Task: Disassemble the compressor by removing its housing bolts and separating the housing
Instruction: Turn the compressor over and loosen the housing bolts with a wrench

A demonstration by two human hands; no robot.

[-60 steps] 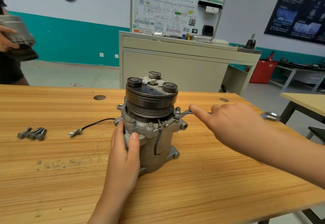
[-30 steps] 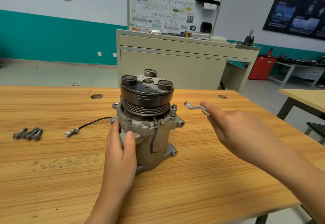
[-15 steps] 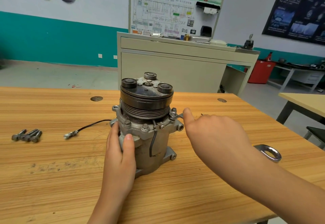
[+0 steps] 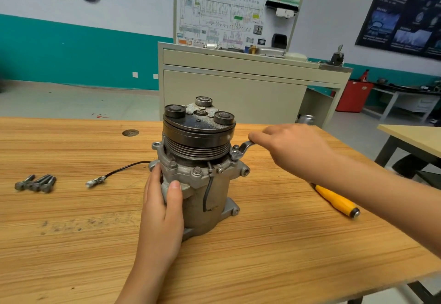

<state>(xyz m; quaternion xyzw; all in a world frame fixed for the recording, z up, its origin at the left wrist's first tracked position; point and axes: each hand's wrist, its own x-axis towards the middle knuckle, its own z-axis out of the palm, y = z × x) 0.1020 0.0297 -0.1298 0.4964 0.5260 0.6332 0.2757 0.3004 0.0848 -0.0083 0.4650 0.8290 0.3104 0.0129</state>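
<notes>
The compressor stands upright near the middle of the wooden table, with its pulley on top. The left hand grips the body from the near left side, with the thumb laid across the front and the fingers curled round out of sight. The right hand is closed over the handle of a wrench. The wrench's ring end sits on a bolt at the right edge of the flange under the pulley, and most of the handle is hidden beneath the hand.

The job looks partly done. Several loose bolts lie together at the left of the table, well apart from the compressor, and they are probably ones already taken out. On the front of the flange two bolt heads are seated in place, and the one under the wrench is not out yet. The far side of the flange cannot be seen, so how many remain there is unknown. The housing shows no gap and sits as one piece, so the separating step has not begun.

A thin black wire trails left from the compressor to a small connector. A yellow-handled tool lies to the right, partly behind the right forearm.
</notes>
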